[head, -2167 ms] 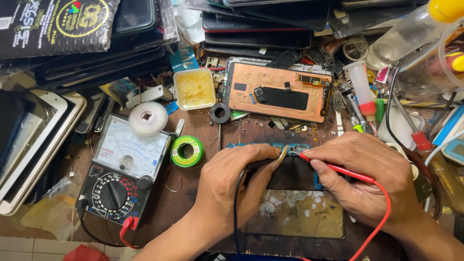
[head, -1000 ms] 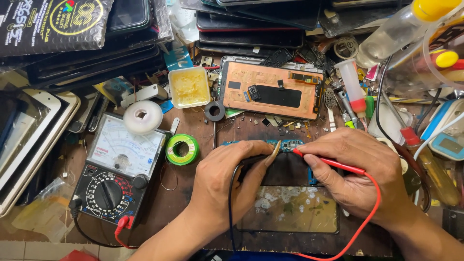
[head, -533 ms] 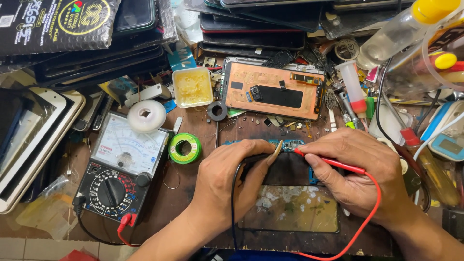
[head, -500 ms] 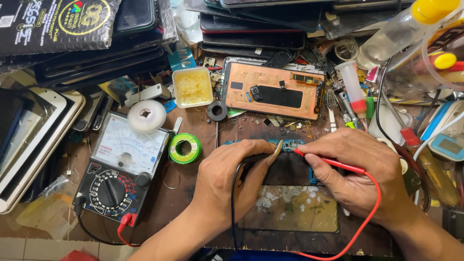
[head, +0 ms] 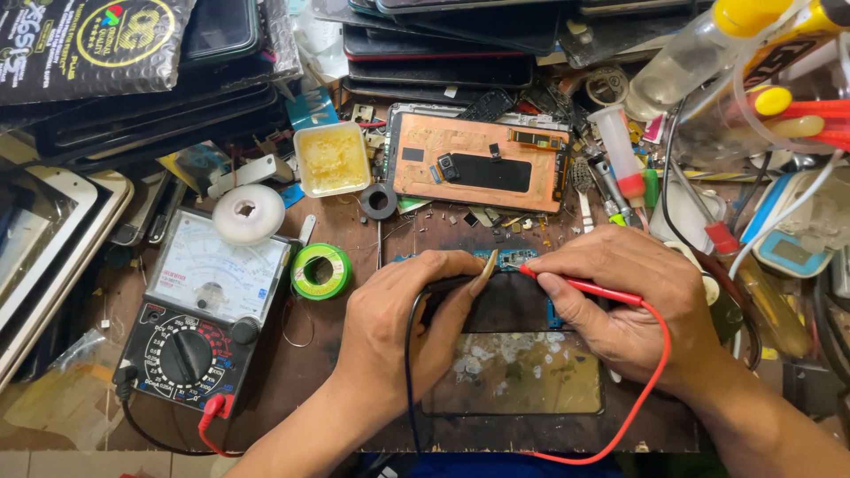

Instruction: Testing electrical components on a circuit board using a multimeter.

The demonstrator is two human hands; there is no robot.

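Left hand (head: 403,323): curled tight round the black probe (head: 452,283), thumb laid along the top, tip pressed down on the board just past the fingertips.

Right hand (head: 633,305): pinching the red probe (head: 580,285) pen-style, thumb and forefinger closed on it, tip aimed left at the same spot.

Board under test: the little blue circuit board (head: 513,258) sits right between the two sets of fingertips, at the top edge of a stripped phone frame (head: 513,372) that lies under both palms.

Probe tips: very close together on the board, red one touching it as far as I can see; the exact pads are too small to make out.

Meter: analog multimeter (head: 199,323) well off to the left of the left hand, with red and black leads plugged in at its bottom edge. The needle is hard to read from here.

Other clutter: green solder spool (head: 320,270) just left of the left knuckles, flux tub (head: 331,158) and an opened phone back (head: 478,161) beyond the fingertips.

Step, my guess: mid-measurement, both probes planted on a point of the board.

Next move calls for: steady tips that don't slip or bridge neighbouring pads, plus a glance left at the dial while the hands hold still.
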